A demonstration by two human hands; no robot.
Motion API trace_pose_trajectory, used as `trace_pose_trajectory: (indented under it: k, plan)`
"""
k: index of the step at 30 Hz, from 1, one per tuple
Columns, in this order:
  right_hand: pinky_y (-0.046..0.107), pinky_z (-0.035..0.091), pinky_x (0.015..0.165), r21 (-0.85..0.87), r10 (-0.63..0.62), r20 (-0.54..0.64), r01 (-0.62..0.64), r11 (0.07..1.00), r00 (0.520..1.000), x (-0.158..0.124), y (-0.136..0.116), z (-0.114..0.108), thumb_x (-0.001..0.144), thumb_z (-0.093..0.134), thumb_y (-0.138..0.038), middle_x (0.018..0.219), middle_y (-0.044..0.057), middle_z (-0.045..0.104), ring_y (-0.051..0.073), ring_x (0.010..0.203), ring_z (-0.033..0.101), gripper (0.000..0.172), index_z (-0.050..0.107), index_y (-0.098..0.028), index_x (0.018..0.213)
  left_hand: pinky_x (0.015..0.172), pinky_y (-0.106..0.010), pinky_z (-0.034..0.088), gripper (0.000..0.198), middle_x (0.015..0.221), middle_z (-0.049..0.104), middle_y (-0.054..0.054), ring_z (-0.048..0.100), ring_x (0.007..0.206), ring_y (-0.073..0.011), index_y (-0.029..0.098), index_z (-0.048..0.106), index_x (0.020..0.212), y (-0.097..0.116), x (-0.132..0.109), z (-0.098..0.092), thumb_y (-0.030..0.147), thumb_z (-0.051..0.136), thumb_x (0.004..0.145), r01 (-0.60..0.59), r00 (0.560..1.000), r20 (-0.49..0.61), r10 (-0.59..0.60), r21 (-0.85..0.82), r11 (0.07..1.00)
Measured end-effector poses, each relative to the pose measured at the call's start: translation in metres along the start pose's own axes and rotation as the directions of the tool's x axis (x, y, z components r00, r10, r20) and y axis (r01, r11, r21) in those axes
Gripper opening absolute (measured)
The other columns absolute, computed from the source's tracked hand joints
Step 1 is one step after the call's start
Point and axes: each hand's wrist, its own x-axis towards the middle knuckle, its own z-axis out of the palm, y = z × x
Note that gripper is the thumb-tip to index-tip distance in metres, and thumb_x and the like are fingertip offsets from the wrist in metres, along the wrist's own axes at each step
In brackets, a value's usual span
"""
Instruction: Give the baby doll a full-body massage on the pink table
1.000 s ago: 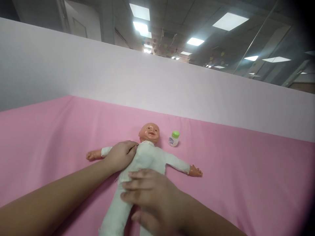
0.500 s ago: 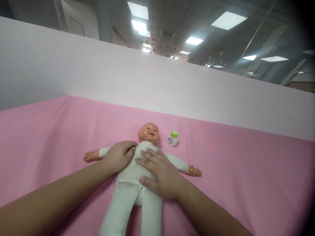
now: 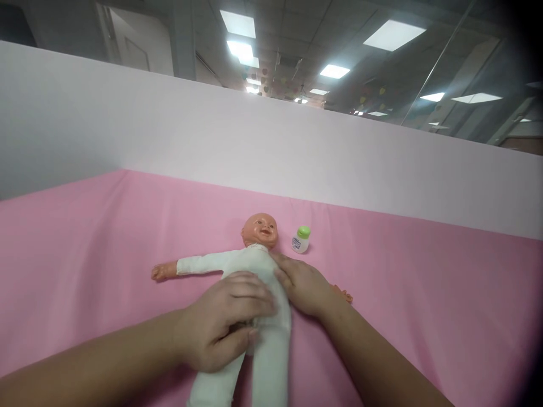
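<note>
A baby doll with a white cloth body and a hard plastic head lies face up, arms spread. Across its lower belly rests my left hand, fingers stretched out and slightly blurred, thumb apart over the top of the legs. My right hand lies on the doll's chest side and shoulder, fingers extended, covering most of the arm on that side. Just beyond that hand stands a small white bottle with a green cap, touched by neither hand.
Pink sheeting covers the surface under the doll, with some creases. A white low wall borders the far side. Behind it are glass, a door and lit ceiling panels.
My left hand has moved from the doll's chest side down to its lower belly. My right hand has moved from the belly up to the chest side and shoulder.
</note>
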Motion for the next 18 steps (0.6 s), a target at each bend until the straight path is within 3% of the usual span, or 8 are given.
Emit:
trace_pose_trajectory:
  k: [4, 8, 10, 13, 18]
  plan:
    - [0.036, 0.043, 0.082, -0.189, 0.214, -0.041, -0.218, 0.958, 0.976, 0.006, 0.004, 0.005, 0.106, 0.033, -0.031, 0.112, 0.011, 0.075, 0.027, 0.097, 0.068, 0.041, 0.062, -0.022, 0.133, 0.128, -0.047, 0.024, 0.047, 0.137, 0.069, -0.005, 0.057, 0.136, -0.0263, 0.027, 0.055, 0.144, 0.017, 0.005, -0.006, 0.024, 0.056, 0.097, 0.014, 0.984, 0.176, 0.007, -0.114, 0.993]
    - [0.033, 0.038, 0.075, -0.214, 0.207, -0.058, -0.214, 0.953, 0.977, 0.008, 0.004, 0.013, 0.103, 0.036, -0.028, 0.105, 0.01, 0.075, 0.025, 0.09, 0.066, 0.034, 0.066, -0.021, 0.117, 0.129, -0.055, 0.015, 0.056, 0.147, 0.062, -0.004, 0.045, 0.147, -0.0336, 0.032, 0.055, 0.148, 0.01, 0.004, -0.003, 0.041, 0.065, 0.094, 0.095, 0.943, 0.324, -0.074, -0.05, 0.994]
    - [0.034, 0.037, 0.074, -0.2, 0.205, -0.052, -0.212, 0.957, 0.977, 0.008, 0.003, 0.014, 0.103, 0.035, -0.029, 0.105, 0.01, 0.074, 0.025, 0.09, 0.066, 0.034, 0.066, -0.022, 0.115, 0.128, -0.059, 0.016, 0.062, 0.157, 0.052, -0.005, 0.037, 0.15, -0.0369, 0.035, 0.052, 0.151, -0.003, 0.002, 0.001, 0.047, 0.067, 0.092, 0.152, 0.94, 0.302, -0.158, 0.044, 0.987]
    - [0.035, 0.039, 0.077, -0.167, 0.21, -0.04, -0.213, 0.963, 0.977, 0.006, -0.001, 0.012, 0.104, 0.034, -0.031, 0.111, 0.011, 0.074, 0.026, 0.095, 0.067, 0.036, 0.064, -0.022, 0.122, 0.126, -0.062, 0.018, 0.058, 0.163, 0.042, -0.004, 0.034, 0.152, -0.0364, 0.039, 0.051, 0.152, -0.028, -0.005, 0.005, 0.05, 0.061, 0.096, 0.274, 0.94, 0.158, -0.302, 0.175, 0.946]
    - [0.038, 0.043, 0.08, -0.145, 0.223, -0.046, -0.228, 0.963, 0.974, 0.006, -0.004, 0.009, 0.106, 0.03, -0.035, 0.109, 0.013, 0.074, 0.028, 0.094, 0.067, 0.041, 0.066, -0.02, 0.119, 0.124, -0.052, 0.029, 0.057, 0.165, 0.039, -0.007, 0.036, 0.152, -0.0306, 0.03, 0.047, 0.156, -0.065, -0.015, 0.004, 0.052, 0.046, 0.104, 0.475, 0.871, -0.002, -0.491, 0.253, 0.843]
